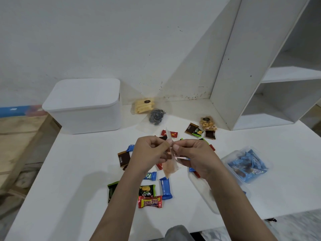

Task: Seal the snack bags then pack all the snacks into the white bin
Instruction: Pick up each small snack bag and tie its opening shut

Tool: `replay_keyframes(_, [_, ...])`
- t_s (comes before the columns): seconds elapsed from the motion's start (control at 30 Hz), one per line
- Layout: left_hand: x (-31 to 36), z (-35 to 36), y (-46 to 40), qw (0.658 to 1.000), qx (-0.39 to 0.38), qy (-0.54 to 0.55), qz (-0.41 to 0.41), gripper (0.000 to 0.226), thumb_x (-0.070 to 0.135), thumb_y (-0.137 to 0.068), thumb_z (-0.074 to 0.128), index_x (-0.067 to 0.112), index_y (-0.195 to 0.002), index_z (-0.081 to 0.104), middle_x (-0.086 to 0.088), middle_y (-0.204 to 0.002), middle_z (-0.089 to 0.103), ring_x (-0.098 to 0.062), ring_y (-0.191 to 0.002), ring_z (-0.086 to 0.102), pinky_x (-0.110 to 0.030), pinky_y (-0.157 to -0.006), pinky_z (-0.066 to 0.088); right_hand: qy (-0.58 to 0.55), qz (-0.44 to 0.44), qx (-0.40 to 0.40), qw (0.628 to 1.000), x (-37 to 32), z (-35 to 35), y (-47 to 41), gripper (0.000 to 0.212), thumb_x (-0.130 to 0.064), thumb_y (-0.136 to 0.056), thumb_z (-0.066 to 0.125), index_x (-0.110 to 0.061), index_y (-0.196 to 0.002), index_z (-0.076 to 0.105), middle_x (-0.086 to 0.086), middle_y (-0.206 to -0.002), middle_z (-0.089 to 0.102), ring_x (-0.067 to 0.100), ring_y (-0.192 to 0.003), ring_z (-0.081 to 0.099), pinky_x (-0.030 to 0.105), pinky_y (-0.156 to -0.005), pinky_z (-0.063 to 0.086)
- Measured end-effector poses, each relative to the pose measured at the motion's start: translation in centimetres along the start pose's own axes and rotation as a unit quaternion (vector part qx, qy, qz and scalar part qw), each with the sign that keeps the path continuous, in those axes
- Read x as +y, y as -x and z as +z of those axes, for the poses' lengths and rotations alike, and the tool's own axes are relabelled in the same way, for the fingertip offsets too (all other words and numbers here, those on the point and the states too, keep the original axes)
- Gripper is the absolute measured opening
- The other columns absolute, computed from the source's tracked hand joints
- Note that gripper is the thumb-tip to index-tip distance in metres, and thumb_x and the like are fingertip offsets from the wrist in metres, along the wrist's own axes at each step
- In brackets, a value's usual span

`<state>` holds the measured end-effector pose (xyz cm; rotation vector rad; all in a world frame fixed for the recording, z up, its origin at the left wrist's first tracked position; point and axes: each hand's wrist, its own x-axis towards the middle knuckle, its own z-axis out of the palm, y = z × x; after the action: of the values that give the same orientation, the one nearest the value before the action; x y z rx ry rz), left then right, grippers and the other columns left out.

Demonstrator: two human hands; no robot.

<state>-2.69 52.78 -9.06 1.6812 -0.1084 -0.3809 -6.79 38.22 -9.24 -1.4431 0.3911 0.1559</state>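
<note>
Both hands work one small clear bag (169,164) in the air above the middle of the desk (73,171). Left hand (149,152) pinches the bag's top edge; right hand (194,153) pinches the same edge from the other side, thumbs close together. The bag hangs below the fingers, not touching the desk.

Risks from here:
- Seal may close only in part. The film is thin and crumpled at the top, so the two lips could miss each other and leave a gap.
- Bag could tip or slip out of the pinch; contents would spill over the wrappers lying under it.
- White bin (83,106) stands at the far left of the desk with its lid on. Packing cannot start until the lid comes off.

Look of the bag: transparent, narrow, soft. Filled in its lower part with something pale orange-pink; grain too fine to identify. Upper part is flat and empty, with glare on the film. Whether the strip is already pressed shut cannot be told.

Three more clear bags lie near the wall: yellow sticks (144,106), dark seeds (156,116), nuts (207,124).
</note>
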Motion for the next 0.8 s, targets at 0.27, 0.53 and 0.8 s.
replay_keyframes(0.27, [-0.8, 0.0, -0.9, 1.0, -0.013, -0.019, -0.017, 0.016, 0.009, -0.092, 0.056, 0.003, -0.085, 0.07, -0.007, -0.073, 0.074, -0.019, -0.066, 0.073, -0.024, -0.059, 0.058, 0.038, -0.022, 0.024, 0.999, 0.5, -0.3, -0.6, 0.017, 0.0, -0.088, 0.061, -0.01, -0.088, 0.074, 0.016, -0.09, 0.074, 0.033, -0.094, 0.069, 0.038, -0.086, 0.057])
replay_keyframes(0.53, [-1.4, 0.8, -2.4, 0.999, -0.008, -0.042, -0.008, 0.019, 0.011, -0.094, 0.052, 0.009, -0.087, 0.069, -0.005, -0.075, 0.074, -0.014, -0.071, 0.073, -0.019, -0.06, 0.055, 0.046, -0.046, 0.053, 0.996, 0.8, -0.9, -1.8, 0.02, -0.002, -0.09, 0.059, -0.015, -0.083, 0.074, 0.002, -0.071, 0.073, 0.012, -0.068, 0.067, 0.022, -0.065, 0.057])
replay_keyframes(0.8, [-5.2, 0.0, -7.0, 0.983, -0.139, -0.118, -0.017, 0.071, 0.025, -0.081, 0.072, 0.032, -0.141, 0.033, 0.019, -0.14, 0.039, 0.0, -0.13, 0.034, -0.034, -0.109, 0.036, -0.001, -0.04, 0.03, 0.999, -0.7, -4.7, -3.9, 0.024, -0.003, -0.092, 0.051, -0.008, -0.084, 0.073, 0.011, -0.083, 0.069, 0.027, -0.082, 0.062, 0.037, -0.07, 0.051])
